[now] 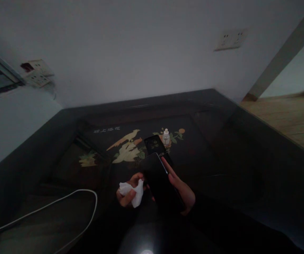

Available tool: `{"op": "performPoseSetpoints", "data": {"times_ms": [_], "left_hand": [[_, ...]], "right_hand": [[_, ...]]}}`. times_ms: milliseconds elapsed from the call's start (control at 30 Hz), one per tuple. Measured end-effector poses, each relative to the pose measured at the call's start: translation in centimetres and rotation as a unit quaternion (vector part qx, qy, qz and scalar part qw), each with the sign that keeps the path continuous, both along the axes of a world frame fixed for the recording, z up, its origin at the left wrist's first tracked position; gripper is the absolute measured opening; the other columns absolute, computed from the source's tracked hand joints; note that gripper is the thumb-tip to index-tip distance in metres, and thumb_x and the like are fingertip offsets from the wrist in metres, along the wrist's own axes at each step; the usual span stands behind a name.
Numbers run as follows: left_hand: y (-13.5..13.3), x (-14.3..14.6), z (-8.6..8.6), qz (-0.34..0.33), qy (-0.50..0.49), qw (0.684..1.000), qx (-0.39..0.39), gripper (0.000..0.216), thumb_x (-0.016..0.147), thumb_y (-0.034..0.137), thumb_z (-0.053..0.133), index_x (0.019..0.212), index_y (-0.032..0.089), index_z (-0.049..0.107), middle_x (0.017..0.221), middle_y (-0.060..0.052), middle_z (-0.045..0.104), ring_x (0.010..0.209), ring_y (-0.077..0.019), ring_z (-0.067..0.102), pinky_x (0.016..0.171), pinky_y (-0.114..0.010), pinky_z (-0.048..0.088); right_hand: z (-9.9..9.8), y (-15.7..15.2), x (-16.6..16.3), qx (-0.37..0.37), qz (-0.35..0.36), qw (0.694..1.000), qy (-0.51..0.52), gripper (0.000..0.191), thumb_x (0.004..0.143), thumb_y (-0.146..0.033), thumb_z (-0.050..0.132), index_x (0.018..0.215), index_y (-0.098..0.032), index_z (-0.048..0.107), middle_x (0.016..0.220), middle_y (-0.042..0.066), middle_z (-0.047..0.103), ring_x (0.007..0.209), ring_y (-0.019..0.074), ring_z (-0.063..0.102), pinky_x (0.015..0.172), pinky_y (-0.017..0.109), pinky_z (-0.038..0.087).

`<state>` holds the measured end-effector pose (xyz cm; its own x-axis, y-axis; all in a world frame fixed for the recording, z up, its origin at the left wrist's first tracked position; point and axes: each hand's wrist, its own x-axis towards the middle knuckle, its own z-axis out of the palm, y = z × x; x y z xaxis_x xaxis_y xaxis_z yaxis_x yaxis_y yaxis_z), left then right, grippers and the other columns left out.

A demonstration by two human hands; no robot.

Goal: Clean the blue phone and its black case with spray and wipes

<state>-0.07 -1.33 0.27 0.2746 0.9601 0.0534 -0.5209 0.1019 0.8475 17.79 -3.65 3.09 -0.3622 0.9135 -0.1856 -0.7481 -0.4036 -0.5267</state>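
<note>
My right hand (pixel 181 188) holds a black phone (pixel 160 180) by its right edge, screen up, tilted over the dark table (pixel 220 158). Just left of the phone's lower end, my left hand (pixel 127 192) pinches a crumpled white tissue (pixel 133 190). A black phone case (pixel 154 144) lies on the table just beyond the phone. A small clear bottle (pixel 166 137) with a white cap stands upright beside the case, to its right.
The glossy table bears a painted bird and flower design (pixel 126 148). A white cable (pixel 61 208) loops across the near left. Wall sockets (pixel 36 72) sit at the left and another socket plate (pixel 231 38) at the upper right. Wooden floor (pixel 286 120) lies to the right.
</note>
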Motion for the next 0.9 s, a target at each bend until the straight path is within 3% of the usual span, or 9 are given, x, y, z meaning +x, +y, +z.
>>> {"op": "performPoseSetpoints", "data": {"times_ms": [100, 233, 367, 467, 567, 633, 767, 900], "left_hand": [[-0.4, -0.1, 0.7, -0.136, -0.104, 0.981, -0.087, 0.007, 0.067, 0.027, 0.067, 0.073, 0.028, 0.064, 0.112, 0.006, 0.059, 0.105, -0.0138, 0.053, 0.081, -0.026, 0.048], [-0.6, -0.1, 1.0, -0.254, -0.184, 0.941, -0.128, 0.009, 0.071, 0.024, 0.064, 0.079, 0.029, 0.064, 0.123, 0.003, 0.053, 0.116, -0.0163, 0.045, 0.088, -0.032, 0.043], [-1.6, 0.1, 1.3, -0.316, -0.224, 0.915, -0.112, 0.009, 0.075, 0.028, 0.059, 0.083, 0.029, 0.062, 0.135, 0.002, 0.039, 0.129, -0.0233, 0.025, 0.094, -0.049, 0.033], [-1.9, -0.3, 1.2, -0.334, -0.219, 0.911, -0.104, 0.011, 0.075, 0.036, 0.056, 0.084, 0.033, 0.060, 0.135, 0.005, 0.038, 0.131, -0.0281, 0.016, 0.091, -0.059, 0.029], [-1.6, -0.8, 0.6, -0.346, -0.152, 0.918, -0.115, 0.022, 0.063, 0.044, 0.065, 0.082, 0.033, 0.060, 0.137, 0.008, 0.034, 0.130, -0.0306, 0.019, 0.089, -0.055, 0.036], [-1.3, -1.0, 0.6, -0.348, -0.134, 0.921, -0.116, 0.025, 0.059, 0.044, 0.067, 0.079, 0.033, 0.060, 0.138, 0.010, 0.032, 0.129, -0.0302, 0.022, 0.087, -0.052, 0.039], [-1.4, -0.7, 1.9, -0.291, -0.176, 0.935, -0.102, 0.008, 0.071, 0.042, 0.058, 0.077, 0.037, 0.057, 0.134, 0.014, 0.038, 0.128, -0.0245, 0.026, 0.086, -0.053, 0.039], [-1.6, -0.4, 2.4, -0.265, -0.147, 0.950, -0.080, 0.011, 0.071, 0.041, 0.058, 0.075, 0.032, 0.052, 0.132, 0.011, 0.041, 0.124, -0.0229, 0.035, 0.078, -0.045, 0.047]], "right_hand": [[-0.2, 0.3, 0.5, 0.035, 0.004, 0.997, -0.073, 0.083, 0.066, -0.048, 0.066, 0.134, -0.027, 0.023, 0.099, 0.007, 0.061, 0.075, 0.0162, 0.060, 0.063, 0.030, 0.047], [-0.6, 0.0, 0.8, 0.054, 0.036, 0.994, -0.082, 0.080, 0.057, -0.065, 0.060, 0.119, -0.016, 0.047, 0.087, 0.008, 0.062, 0.067, 0.0156, 0.058, 0.055, 0.027, 0.044], [-0.3, -1.6, 0.7, -0.012, 0.015, 0.998, -0.066, 0.056, 0.065, -0.051, 0.065, 0.108, -0.017, 0.055, 0.075, 0.003, 0.061, 0.059, 0.0103, 0.056, 0.052, 0.022, 0.042], [0.6, -2.4, 0.7, -0.042, -0.002, 0.996, -0.082, 0.050, 0.061, -0.028, 0.075, 0.105, -0.017, 0.056, 0.078, 0.002, 0.063, 0.065, 0.0112, 0.059, 0.059, 0.023, 0.044], [1.7, -2.4, 0.9, -0.059, -0.038, 0.992, -0.104, 0.057, 0.057, -0.018, 0.076, 0.109, -0.019, 0.054, 0.088, 0.004, 0.065, 0.073, 0.0152, 0.061, 0.066, 0.027, 0.045], [2.2, -2.3, 0.9, -0.080, -0.064, 0.989, -0.103, 0.051, 0.063, -0.022, 0.072, 0.110, -0.019, 0.053, 0.090, 0.004, 0.065, 0.077, 0.0165, 0.061, 0.069, 0.028, 0.045], [2.2, -2.1, 0.4, -0.088, -0.065, 0.993, -0.047, 0.042, 0.077, -0.040, 0.056, 0.114, -0.022, 0.050, 0.098, 0.005, 0.064, 0.083, 0.0181, 0.059, 0.075, 0.033, 0.044], [1.9, -2.5, -0.7, -0.116, -0.045, 0.992, 0.033, 0.044, 0.075, -0.049, 0.056, 0.112, -0.027, 0.050, 0.095, 0.002, 0.064, 0.081, 0.0165, 0.059, 0.078, 0.033, 0.042]]}}
